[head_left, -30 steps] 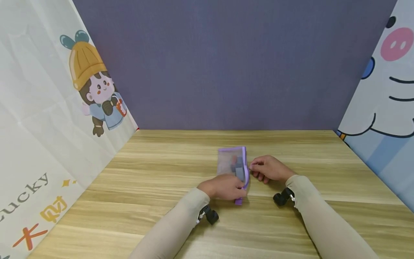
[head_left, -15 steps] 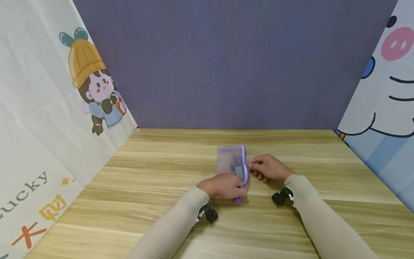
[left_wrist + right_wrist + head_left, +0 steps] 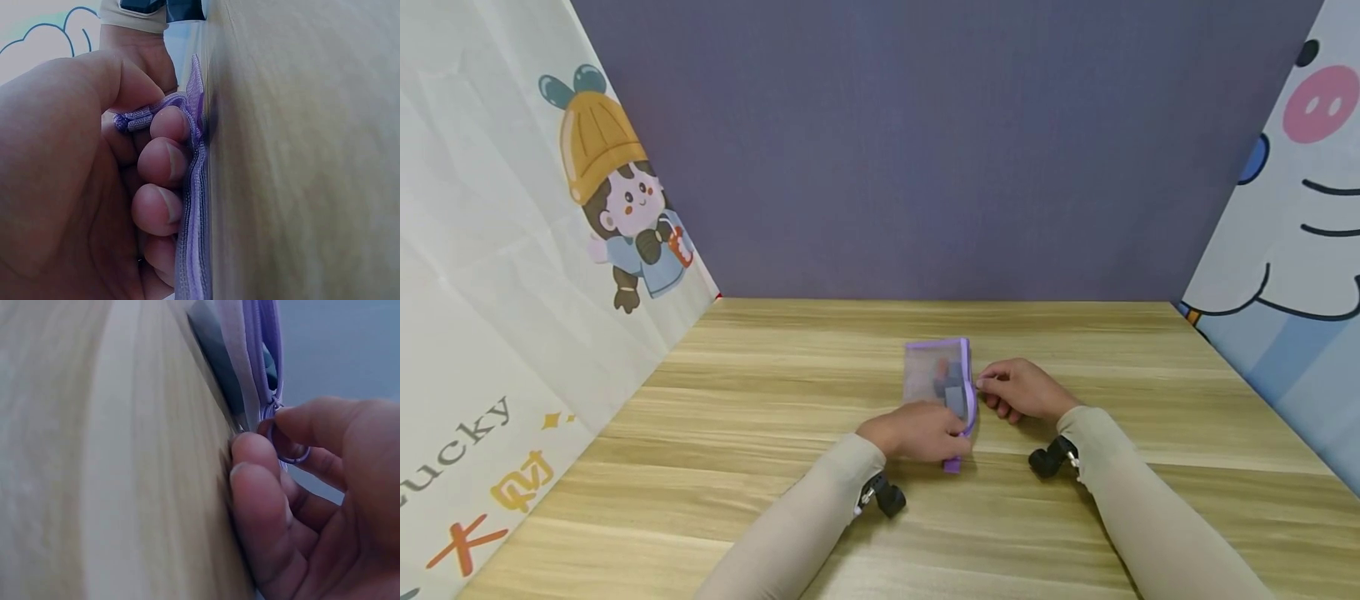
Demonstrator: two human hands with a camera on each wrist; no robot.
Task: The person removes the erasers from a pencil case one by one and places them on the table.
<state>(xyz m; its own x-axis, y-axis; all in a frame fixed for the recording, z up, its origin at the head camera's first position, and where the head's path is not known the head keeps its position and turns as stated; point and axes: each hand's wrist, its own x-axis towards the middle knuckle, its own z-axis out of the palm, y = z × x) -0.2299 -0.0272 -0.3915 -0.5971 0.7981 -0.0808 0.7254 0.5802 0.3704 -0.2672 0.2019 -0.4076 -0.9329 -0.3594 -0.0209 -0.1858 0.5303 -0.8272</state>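
Observation:
A see-through zipper pouch [image 3: 922, 367] with purple edging lies on the wooden table, with grey, dark and reddish things showing through it. My left hand [image 3: 917, 431] lies over its near end; in the left wrist view, thumb and curled fingers pinch the purple zipper tape [image 3: 195, 244] close to the table. At the pouch's right edge, my right hand [image 3: 1026, 389] pinches the ring-shaped zipper pull [image 3: 294, 456] between thumb and forefinger. Beyond the slider [image 3: 273, 405], in the right wrist view, the two zipper edges stand apart with a dark thing behind them.
The wooden table [image 3: 760, 375] runs back to a dark blue-grey panel [image 3: 940, 150]. White cloth with cartoon prints [image 3: 617, 192] hangs at the left, and another printed sheet [image 3: 1292, 250] at the right. Each wrist wears a small black camera [image 3: 891, 500].

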